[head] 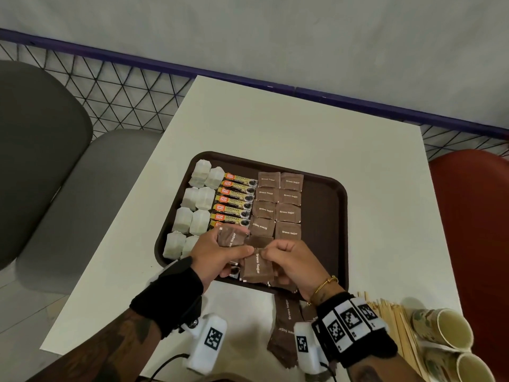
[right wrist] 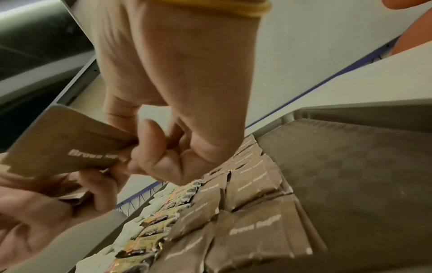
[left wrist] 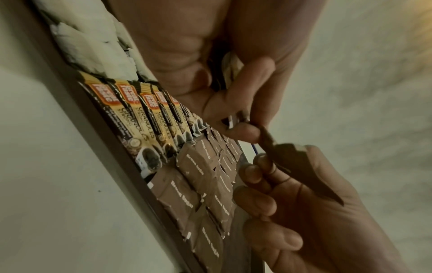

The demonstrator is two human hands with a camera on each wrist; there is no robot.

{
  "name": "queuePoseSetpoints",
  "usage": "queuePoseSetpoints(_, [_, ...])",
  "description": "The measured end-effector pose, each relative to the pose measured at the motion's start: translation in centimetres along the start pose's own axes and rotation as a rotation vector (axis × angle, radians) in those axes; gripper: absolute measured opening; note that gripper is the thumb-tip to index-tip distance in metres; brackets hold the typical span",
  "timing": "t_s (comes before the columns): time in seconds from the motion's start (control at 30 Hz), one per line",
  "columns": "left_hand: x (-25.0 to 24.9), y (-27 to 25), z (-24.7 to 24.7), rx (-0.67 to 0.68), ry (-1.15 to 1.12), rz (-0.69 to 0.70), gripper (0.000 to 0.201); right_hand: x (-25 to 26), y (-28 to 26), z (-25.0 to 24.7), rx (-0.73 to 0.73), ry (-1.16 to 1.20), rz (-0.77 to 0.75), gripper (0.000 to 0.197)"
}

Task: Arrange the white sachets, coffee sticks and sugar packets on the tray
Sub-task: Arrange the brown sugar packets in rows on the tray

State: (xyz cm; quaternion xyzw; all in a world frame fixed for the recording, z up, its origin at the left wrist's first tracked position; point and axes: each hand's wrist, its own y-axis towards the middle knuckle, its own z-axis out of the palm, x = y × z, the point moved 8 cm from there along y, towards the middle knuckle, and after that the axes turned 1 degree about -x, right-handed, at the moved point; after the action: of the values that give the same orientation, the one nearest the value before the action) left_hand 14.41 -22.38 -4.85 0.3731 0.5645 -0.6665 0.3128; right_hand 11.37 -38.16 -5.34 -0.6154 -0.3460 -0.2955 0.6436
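Observation:
A dark brown tray [head: 327,216] holds white sachets [head: 198,205] in two columns at its left, coffee sticks [head: 237,201] in the middle and brown sugar packets [head: 278,199] in two columns beside them. Over the tray's near edge my left hand [head: 239,249] grips a small bundle of brown sugar packets [head: 231,238]. My right hand [head: 264,253] pinches the top edge of one brown sugar packet [head: 257,267] that hangs between both hands. The right wrist view shows this packet [right wrist: 65,147] held by thumb and forefinger [right wrist: 138,147]. The tray's right part is bare.
More brown sugar packets [head: 286,326] lie on the white table [head: 275,125] in front of the tray. Wooden stirrers [head: 391,321] and paper cups [head: 440,332] lie at the near right corner. Grey chairs [head: 41,161] stand left, a red chair [head: 473,216] right.

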Motion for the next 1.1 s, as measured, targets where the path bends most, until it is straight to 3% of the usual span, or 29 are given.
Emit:
queuePoseSetpoints(0.17, [0.0,0.2,-1.0,-0.094,-0.037,0.035,0.033,-0.8,-0.4,0.3,0.026,0.074,0.007,0.021])
queuePoseSetpoints(0.47, [0.6,-0.1,-0.7,-0.059,-0.194,-0.039,0.036,-0.4,2.0,-4.0,-0.258,0.119,-0.050,0.014])
queuePoseSetpoints(0.57, [0.2,-0.1,-0.8,-0.018,-0.345,-0.046,0.031,0.5,3.7,-5.5,-0.352,0.039,-0.078,0.017])
queuePoseSetpoints(0.7, [-0.2,-0.2,-1.1,0.056,-0.429,-0.013,0.043,1.9,6.0,-6.0,-0.416,-0.207,-0.111,0.015])
queuePoseSetpoints(0.97, [-0.2,-0.2,-1.8,0.002,-0.410,0.021,0.048,0.9,8.4,-5.5,-0.478,-0.501,-0.045,0.022])
queuePoseSetpoints(1.1, [-0.1,-0.1,-1.8,-0.028,-0.347,0.026,0.044,2.3,6.6,-5.7,-0.537,-0.492,-0.161,0.024])
